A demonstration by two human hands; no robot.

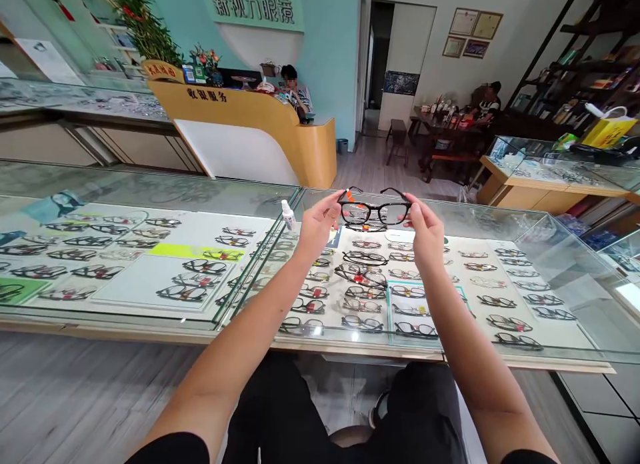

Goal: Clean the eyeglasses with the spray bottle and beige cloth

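Black-framed eyeglasses (371,212) are held up above the glass display case (270,271), lenses toward me and temples pointing away. My left hand (320,225) pinches the left end of the frame, near an orange tag on the temple. At the right end, the fingers of my right hand (426,232) are closed on the frame's edge. A small white spray bottle (289,215) stands on the glass to the left of my left hand. Below, inside the case, lie several rows of eyeglasses (365,259), some with red tags.
A wooden cashier counter (280,141) stands beyond the case, with a person (295,94) behind it. Another person (487,104) sits at a dark table at the back right. A second display case (530,184) is on the right, bearing a yellow bag (607,132).
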